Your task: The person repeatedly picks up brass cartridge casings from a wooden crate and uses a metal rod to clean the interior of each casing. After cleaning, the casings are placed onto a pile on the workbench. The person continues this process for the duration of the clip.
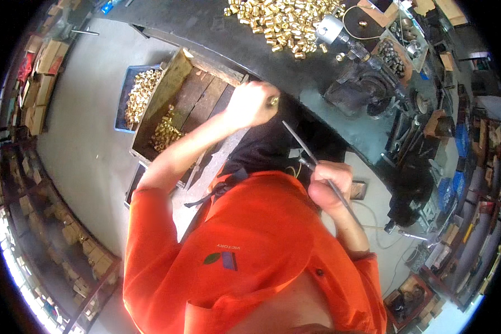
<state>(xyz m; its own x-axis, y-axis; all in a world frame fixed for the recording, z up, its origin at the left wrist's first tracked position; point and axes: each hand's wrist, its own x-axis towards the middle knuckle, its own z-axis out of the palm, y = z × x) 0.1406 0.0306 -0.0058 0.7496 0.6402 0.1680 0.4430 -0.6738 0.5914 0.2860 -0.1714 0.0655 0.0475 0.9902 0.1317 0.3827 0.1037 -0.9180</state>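
Note:
My left hand [253, 104] is closed near the front edge of the bench, with a small brass fitting [273, 102] showing at its fingers. Over on the right, my right hand [332, 182] wraps round a long thin grey metal rod [300, 140]. The rod slants from a pointed upper end near the left hand, down past my right wrist. Its tip stands a little apart from the fitting. Below my left hand and forearm is a wooden crate [146, 127] with several brass fittings [167, 129] heaped in one corner.
A large pile of brass fittings [286, 22] covers the far part of the dark bench [206, 42]. A metal machine [362, 83] is on the bench's right side. A blue bin [129, 78] of fittings stands left of the crate. Loaded shelves [44, 211] line the left.

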